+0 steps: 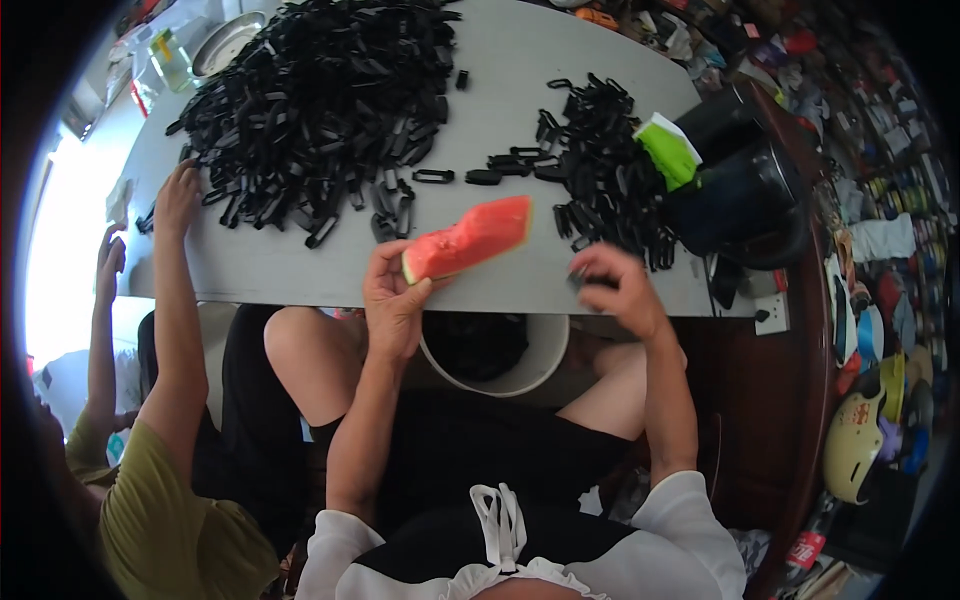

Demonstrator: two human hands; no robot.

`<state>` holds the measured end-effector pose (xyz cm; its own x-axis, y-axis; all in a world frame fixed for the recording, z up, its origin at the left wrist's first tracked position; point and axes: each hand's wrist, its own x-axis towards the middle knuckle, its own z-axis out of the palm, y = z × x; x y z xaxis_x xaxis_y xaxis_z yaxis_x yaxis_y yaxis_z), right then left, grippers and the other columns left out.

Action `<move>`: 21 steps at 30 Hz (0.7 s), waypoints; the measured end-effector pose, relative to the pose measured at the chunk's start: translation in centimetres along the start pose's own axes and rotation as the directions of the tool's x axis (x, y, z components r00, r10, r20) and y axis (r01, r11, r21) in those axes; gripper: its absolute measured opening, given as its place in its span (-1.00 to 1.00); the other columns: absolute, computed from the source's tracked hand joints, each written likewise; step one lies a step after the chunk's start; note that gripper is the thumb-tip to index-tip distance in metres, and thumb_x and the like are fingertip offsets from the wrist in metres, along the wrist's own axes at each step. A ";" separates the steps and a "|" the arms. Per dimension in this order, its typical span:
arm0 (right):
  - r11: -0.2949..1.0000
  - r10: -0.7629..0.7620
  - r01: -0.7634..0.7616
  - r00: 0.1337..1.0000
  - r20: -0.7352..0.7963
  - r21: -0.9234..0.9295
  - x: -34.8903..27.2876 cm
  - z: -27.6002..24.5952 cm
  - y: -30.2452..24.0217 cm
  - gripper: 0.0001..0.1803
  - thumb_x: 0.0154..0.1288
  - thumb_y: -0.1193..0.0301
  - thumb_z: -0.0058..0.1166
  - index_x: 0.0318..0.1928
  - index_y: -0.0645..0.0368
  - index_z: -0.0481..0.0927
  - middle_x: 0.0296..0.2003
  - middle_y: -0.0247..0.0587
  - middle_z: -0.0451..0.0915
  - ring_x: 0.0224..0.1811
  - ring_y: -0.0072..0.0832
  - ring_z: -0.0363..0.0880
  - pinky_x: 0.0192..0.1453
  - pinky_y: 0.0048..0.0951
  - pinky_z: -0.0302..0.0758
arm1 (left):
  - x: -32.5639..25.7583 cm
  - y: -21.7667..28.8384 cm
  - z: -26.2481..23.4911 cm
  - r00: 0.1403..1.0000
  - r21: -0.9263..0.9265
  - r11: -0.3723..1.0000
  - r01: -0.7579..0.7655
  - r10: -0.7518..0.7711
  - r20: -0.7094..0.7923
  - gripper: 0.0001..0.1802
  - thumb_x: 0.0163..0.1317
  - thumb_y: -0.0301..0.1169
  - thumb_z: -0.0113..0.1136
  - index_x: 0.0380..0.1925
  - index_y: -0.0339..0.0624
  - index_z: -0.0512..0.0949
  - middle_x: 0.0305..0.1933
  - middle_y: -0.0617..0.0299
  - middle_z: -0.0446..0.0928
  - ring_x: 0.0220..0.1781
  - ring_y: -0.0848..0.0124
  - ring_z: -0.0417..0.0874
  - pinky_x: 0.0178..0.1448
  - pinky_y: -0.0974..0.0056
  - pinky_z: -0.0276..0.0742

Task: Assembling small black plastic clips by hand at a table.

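Observation:
My left hand is closed around the rind end of a watermelon slice, holding it above the near edge of the table. The slice is red and slants up to the right, with an uneven bite-like dip in its upper edge. My right hand hangs to the right of it, fingers curled and slightly blurred, with a small black plastic piece at the fingertips. Just beyond that hand lies a smaller heap of black plastic buckle-like pieces. A far larger heap of similar pieces covers the table's left part.
A white bucket with black contents stands below the table edge, between my knees. On the right are a black kettle-like vessel, a green packet and a socket strip. At left, another person's arm reaches the large heap.

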<state>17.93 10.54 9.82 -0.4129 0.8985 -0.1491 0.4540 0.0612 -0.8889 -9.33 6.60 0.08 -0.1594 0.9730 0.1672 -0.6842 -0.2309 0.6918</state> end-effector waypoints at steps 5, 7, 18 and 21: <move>0.862 -0.071 0.198 0.958 0.277 -0.466 -3.4 5.4 3.9 -0.63 0.02 0.47 0.11 -0.09 0.17 0.44 -0.41 0.01 0.55 -0.34 -0.04 0.53 -0.22 -0.18 0.44 | 0.4 -0.4 0.6 1.000 0.032 0.999 -0.001 0.000 0.017 -0.50 0.04 -0.57 0.28 0.00 -0.22 0.33 0.02 0.16 0.45 0.07 0.31 0.51 0.14 0.04 0.52; 0.810 -0.157 0.267 0.957 0.245 -0.522 -3.6 5.8 4.7 -0.60 0.07 0.44 0.11 -0.03 0.16 0.42 -0.39 0.01 0.56 -0.28 0.00 0.52 -0.17 -0.11 0.42 | 0.4 -0.7 0.7 0.999 0.030 1.000 0.010 -0.011 0.030 -0.51 0.04 -0.57 0.28 -0.01 -0.22 0.33 0.02 0.16 0.45 0.07 0.30 0.51 0.15 0.03 0.51; 0.830 -0.325 0.028 0.837 -0.441 -0.557 8.5 -3.0 1.8 -0.85 0.04 0.44 0.17 -0.37 0.24 0.60 -0.49 -0.20 0.55 -0.46 -0.40 0.53 -0.34 -0.48 0.44 | 0.3 -0.3 0.8 0.999 0.069 0.998 0.009 -0.012 0.045 -0.51 0.04 -0.58 0.27 -0.01 -0.23 0.33 0.01 0.13 0.47 0.07 0.29 0.52 0.16 0.03 0.51; 0.576 -0.235 -0.300 0.830 -0.506 -0.761 11.1 -2.7 1.8 -0.69 -0.05 0.28 0.29 -0.32 0.20 0.59 -0.34 -0.13 0.52 -0.28 -0.15 0.54 -0.23 -0.23 0.46 | 0.2 -0.3 0.7 0.999 0.068 0.997 0.024 -0.027 0.036 -0.51 0.03 -0.59 0.28 -0.02 -0.22 0.33 0.00 0.13 0.47 0.06 0.29 0.53 0.15 0.05 0.52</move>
<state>16.25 21.81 7.73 -0.0502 0.9514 0.3039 0.9859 0.0959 -0.1373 -8.68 6.85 0.43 -0.1153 0.9780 0.1741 -0.6381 -0.2072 0.7416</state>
